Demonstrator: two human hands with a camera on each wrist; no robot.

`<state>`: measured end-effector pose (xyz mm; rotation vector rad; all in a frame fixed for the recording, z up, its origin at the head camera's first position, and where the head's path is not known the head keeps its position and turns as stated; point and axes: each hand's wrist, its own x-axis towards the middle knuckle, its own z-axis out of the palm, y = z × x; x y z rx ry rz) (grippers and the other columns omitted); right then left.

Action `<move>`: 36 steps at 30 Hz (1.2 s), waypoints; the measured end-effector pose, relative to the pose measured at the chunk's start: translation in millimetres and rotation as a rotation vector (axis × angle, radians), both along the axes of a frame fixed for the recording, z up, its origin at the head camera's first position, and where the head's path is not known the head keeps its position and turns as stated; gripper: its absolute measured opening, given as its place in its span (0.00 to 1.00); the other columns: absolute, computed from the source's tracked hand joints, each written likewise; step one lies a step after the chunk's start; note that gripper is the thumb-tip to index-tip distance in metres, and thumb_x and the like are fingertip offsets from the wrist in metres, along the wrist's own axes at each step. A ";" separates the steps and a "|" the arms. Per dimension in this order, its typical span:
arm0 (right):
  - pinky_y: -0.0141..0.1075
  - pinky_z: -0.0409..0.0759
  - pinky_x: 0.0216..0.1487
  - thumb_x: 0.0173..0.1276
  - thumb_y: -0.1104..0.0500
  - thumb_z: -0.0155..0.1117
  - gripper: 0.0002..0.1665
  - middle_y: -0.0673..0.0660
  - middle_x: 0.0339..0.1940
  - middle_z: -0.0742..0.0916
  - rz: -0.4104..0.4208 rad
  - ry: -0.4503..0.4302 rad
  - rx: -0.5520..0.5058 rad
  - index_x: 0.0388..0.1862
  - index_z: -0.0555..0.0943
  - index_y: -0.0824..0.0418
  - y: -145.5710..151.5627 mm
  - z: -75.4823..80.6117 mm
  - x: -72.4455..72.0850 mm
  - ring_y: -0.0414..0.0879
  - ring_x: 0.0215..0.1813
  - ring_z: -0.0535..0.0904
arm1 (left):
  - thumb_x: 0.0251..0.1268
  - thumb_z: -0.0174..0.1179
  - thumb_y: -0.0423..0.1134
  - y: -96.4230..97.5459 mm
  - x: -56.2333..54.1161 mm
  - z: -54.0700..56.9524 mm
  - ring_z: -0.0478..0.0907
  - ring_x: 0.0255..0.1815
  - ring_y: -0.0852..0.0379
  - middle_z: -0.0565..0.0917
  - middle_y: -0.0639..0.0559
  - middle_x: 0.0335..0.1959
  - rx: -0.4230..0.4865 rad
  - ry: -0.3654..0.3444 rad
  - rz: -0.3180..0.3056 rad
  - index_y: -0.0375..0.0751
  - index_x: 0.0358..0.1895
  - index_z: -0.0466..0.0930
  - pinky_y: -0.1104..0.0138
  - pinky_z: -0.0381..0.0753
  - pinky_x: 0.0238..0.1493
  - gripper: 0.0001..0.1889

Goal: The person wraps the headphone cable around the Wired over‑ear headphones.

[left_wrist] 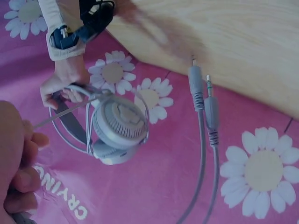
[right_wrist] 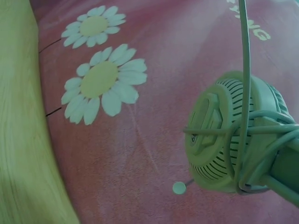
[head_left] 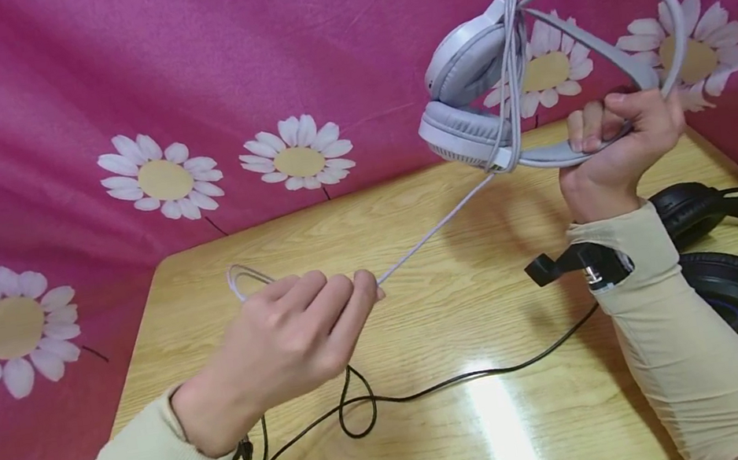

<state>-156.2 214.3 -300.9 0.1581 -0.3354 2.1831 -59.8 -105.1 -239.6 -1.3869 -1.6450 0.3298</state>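
Observation:
White headphones (head_left: 464,49) hang in the air at the upper right, their headband gripped by my right hand (head_left: 623,136). A thin light cable (head_left: 440,223) is wound several times around the earcups and runs taut down to my left hand (head_left: 299,336), whose curled fingers hold it over the table. Two grey audio plugs (left_wrist: 196,84) at the cable's end show in the left wrist view, apart from the fingers. In the right wrist view an earcup (right_wrist: 215,135) has cable across it, and a small round-tipped microphone (right_wrist: 179,187) sticks out below; that hand is out of frame.
Black headphones (head_left: 735,286) lie on the wooden table (head_left: 413,335) at the right, partly behind my right forearm. Their black cable (head_left: 422,394) trails left across the table in a loop. A pink cloth with daisies (head_left: 341,43) hangs behind.

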 end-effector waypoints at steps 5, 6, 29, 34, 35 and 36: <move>0.29 0.53 0.14 0.57 0.71 0.48 0.10 0.48 0.06 0.63 -0.033 -0.001 0.097 0.22 0.64 0.60 -1.1 -5.1 -4.4 0.40 0.08 0.53 | 0.79 0.57 0.37 -0.7 -1.3 7.0 0.55 0.15 0.63 0.65 0.55 0.17 0.008 -0.038 0.055 0.32 0.36 0.79 0.74 0.61 0.16 0.12; 0.29 0.53 0.14 0.57 0.71 0.49 0.09 0.49 0.06 0.63 -0.036 -0.004 0.111 0.22 0.65 0.60 -1.6 -5.8 -5.5 0.40 0.09 0.53 | 0.79 0.57 0.37 -0.7 -0.5 7.7 0.55 0.15 0.63 0.64 0.55 0.18 0.002 -0.036 0.059 0.32 0.35 0.78 0.74 0.60 0.16 0.12; 0.31 0.52 0.11 0.55 0.73 0.47 0.06 0.48 0.07 0.59 0.091 0.051 0.285 0.27 0.67 0.63 -7.5 -13.6 -8.3 0.41 0.08 0.49 | 0.77 0.58 0.33 4.5 -0.7 44.7 0.65 0.16 0.54 0.69 0.49 0.19 -0.013 -0.080 0.101 0.30 0.34 0.76 0.67 0.72 0.18 0.11; 0.32 0.46 0.11 0.52 0.75 0.45 0.09 0.49 0.09 0.56 0.178 0.129 0.336 0.25 0.62 0.63 -10.9 -11.4 -6.1 0.40 0.08 0.48 | 0.80 0.54 0.34 -0.5 -5.4 49.7 0.67 0.17 0.52 0.71 0.48 0.20 -0.025 -0.085 0.138 0.30 0.35 0.77 0.67 0.73 0.19 0.12; 0.32 0.45 0.11 0.51 0.75 0.45 0.09 0.49 0.09 0.56 0.187 0.138 0.341 0.25 0.62 0.63 -11.4 -11.0 -5.7 0.40 0.08 0.48 | 0.80 0.54 0.35 -1.2 -6.6 50.7 0.66 0.16 0.52 0.71 0.48 0.20 -0.018 -0.087 0.139 0.30 0.35 0.77 0.67 0.72 0.18 0.13; 0.32 0.45 0.11 0.51 0.75 0.45 0.08 0.49 0.09 0.55 0.195 0.145 0.347 0.26 0.63 0.64 -11.7 -10.4 -5.2 0.40 0.08 0.48 | 0.81 0.53 0.35 -2.0 -7.7 51.9 0.65 0.16 0.52 0.71 0.48 0.20 -0.013 -0.090 0.140 0.30 0.35 0.77 0.66 0.71 0.18 0.13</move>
